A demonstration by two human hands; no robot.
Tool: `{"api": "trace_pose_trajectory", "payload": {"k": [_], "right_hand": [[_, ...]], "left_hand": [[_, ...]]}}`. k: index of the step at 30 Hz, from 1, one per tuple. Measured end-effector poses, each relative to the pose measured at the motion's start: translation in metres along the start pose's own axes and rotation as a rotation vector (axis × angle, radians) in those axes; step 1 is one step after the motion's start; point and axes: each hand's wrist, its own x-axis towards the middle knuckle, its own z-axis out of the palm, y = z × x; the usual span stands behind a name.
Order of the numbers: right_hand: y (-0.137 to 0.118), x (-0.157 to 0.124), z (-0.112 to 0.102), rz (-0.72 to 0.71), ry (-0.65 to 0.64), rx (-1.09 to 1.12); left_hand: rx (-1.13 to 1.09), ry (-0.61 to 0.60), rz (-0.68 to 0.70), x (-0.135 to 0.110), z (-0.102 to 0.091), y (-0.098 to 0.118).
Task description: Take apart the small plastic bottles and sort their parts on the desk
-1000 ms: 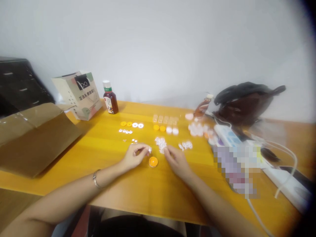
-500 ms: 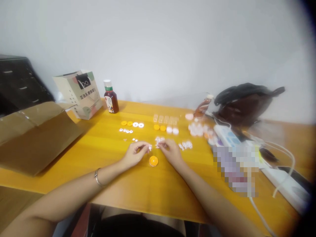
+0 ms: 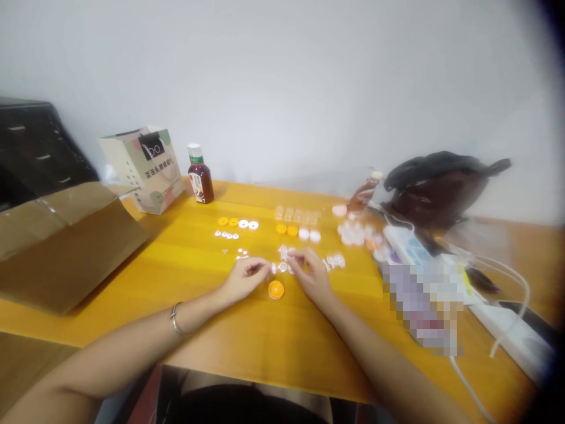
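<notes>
My left hand (image 3: 247, 278) pinches a small white plastic piece (image 3: 273, 268) between thumb and fingertips. Just right of it, my right hand (image 3: 311, 275) has its thumb and forefinger close together over a cluster of small clear-white pieces (image 3: 283, 252); whatever is between them is too small to make out. One ring-like white piece (image 3: 282, 267) lies between the two hands. Nearer to me sits a round orange cap (image 3: 276, 289), its hollow side up. Past my left hand are a few tiny white discs (image 3: 242, 252), and another group of small white pieces (image 3: 335, 261) lies right of my right hand.
Behind the hands are rows of orange and white rings (image 3: 238, 224), caps (image 3: 298, 232) and clear cups (image 3: 298, 215). A cardboard box (image 3: 75, 247), paper bag (image 3: 152, 171) and bottle (image 3: 200, 179) stand left. A power strip (image 3: 406, 242), cables and dark bag (image 3: 432, 194) crowd the right.
My right hand has shifted slightly right, and a ring-like white piece now shows between the hands. My left hand keeps its pinch, a little lower. The view has shifted slightly.
</notes>
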Motion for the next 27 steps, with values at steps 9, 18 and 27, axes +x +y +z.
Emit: {"api": "trace_pose_trajectory", "payload": {"k": [9, 18, 27], "right_hand": [[-0.026, -0.021, 0.007, -0.134, -0.206, 0.116], [0.009, 0.009, -0.046, 0.136, 0.107, -0.033], [0.054, 0.025, -0.105, 0.359, 0.022, -0.203]], "left_hand": [[0.069, -0.111, 0.035, -0.001, 0.003, -0.006], [0.28, -0.11, 0.165, -0.002, -0.004, 0.001], [0.485, -0.315, 0.189, -0.009, -0.006, 0.003]]}}
